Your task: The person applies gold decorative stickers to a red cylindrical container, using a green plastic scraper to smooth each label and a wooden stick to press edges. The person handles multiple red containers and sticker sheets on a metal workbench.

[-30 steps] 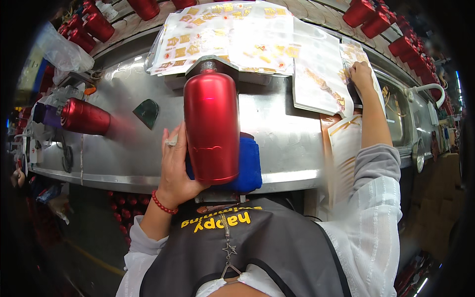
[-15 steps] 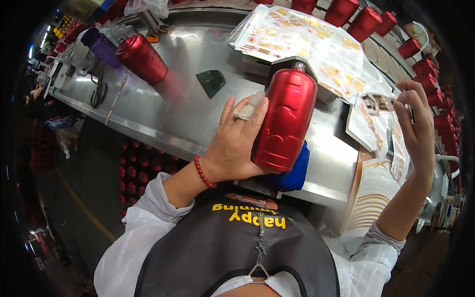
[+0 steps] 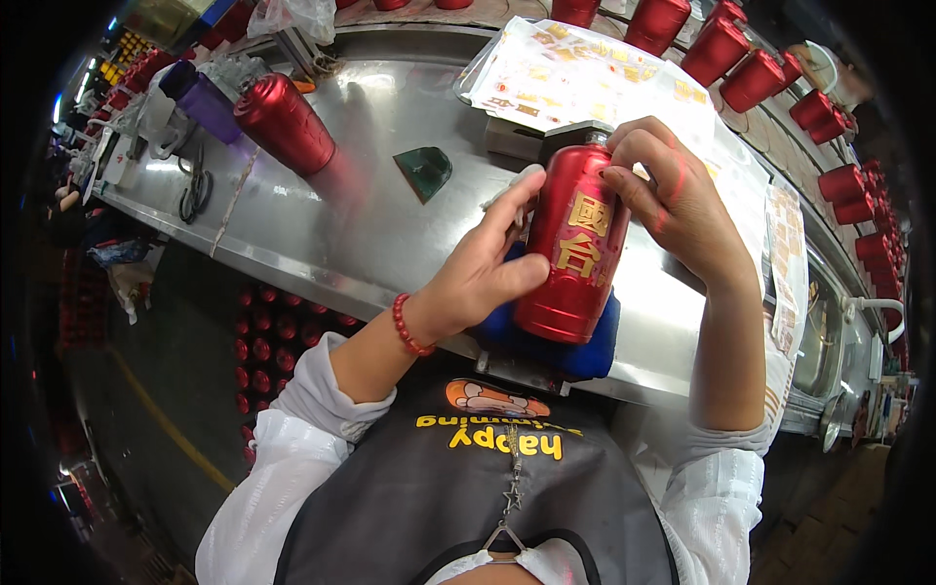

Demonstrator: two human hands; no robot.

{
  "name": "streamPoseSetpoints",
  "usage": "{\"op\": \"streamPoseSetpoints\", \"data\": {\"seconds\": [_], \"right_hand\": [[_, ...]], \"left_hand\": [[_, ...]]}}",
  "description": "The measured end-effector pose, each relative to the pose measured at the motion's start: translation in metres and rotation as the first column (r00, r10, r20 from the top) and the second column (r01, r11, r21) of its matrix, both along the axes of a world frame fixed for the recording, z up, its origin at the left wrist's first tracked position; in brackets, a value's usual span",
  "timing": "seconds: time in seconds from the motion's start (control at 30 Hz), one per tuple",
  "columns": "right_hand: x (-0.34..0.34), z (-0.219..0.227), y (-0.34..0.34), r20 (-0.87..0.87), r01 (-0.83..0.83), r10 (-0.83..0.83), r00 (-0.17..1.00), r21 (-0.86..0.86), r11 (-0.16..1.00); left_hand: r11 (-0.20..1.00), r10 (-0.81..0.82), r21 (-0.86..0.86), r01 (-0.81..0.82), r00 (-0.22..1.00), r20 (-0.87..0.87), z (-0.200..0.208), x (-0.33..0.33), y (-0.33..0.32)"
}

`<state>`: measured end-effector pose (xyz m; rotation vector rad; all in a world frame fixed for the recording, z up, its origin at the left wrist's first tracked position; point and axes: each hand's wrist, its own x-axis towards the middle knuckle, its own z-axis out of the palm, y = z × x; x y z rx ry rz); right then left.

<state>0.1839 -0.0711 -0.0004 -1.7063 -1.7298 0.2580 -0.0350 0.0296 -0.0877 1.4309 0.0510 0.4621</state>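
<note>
A glossy red bottle (image 3: 561, 307) lies tilted before me, its base on a blue cloth (image 3: 597, 353) and its neck against a dark rest (image 3: 552, 146). Large gold characters (image 3: 579, 255) run down its front. Against its left side is my left hand (image 3: 483, 258), fingers stretched and apart, thumb and fingertips touching the bottle; a pale wrap covers one finger. My right hand (image 3: 673, 195) is at the bottle's upper right, thumb and forefinger pinched close to its shoulder. Whatever lies between those fingertips is too small to name.
White sheets with gold decals (image 3: 556, 73) lie behind the bottle. A green triangular scraper (image 3: 424, 173), another red bottle (image 3: 285, 124), a purple bottle (image 3: 203, 102) and black scissors (image 3: 197, 187) are on the metal table (image 3: 341, 210). Several red bottles (image 3: 715, 51) line the far right.
My right hand came in from the right, where it held a decal piece, to the bottle's top. Gold characters now show on the bottle's front. My left hand loosened and shifted slightly down the side.
</note>
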Motion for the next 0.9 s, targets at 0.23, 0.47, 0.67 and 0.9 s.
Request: {"op": "streamPoseSetpoints", "data": {"seconds": [0.23, 0.47, 0.67, 0.9], "right_hand": [[0.001, -0.006, 0.010, -0.002, 0.008, -0.008, 1.000, 0.067, 0.998], [0.005, -0.001, 0.011, 0.038, 0.019, -0.017, 0.999, -0.051, 0.999], [0.011, -0.002, 0.009, 0.044, 0.014, -0.012, 0.999, -0.052, 0.999], [0.008, -0.009, 0.012, -0.043, 0.020, -0.018, 0.999, 0.055, 0.998]], "left_hand": [[0.982, 0.109, -0.154, -0.110, 0.994, -0.011, -0.002, 0.024, -0.006], [0.983, 0.132, -0.126, -0.131, 0.991, 0.004, 0.004, 0.027, -0.005], [0.983, 0.110, -0.147, -0.109, 0.994, 0.001, 0.005, 0.027, -0.004], [0.979, 0.192, -0.073, -0.188, 0.980, 0.048, 0.004, 0.034, -0.008]]}}
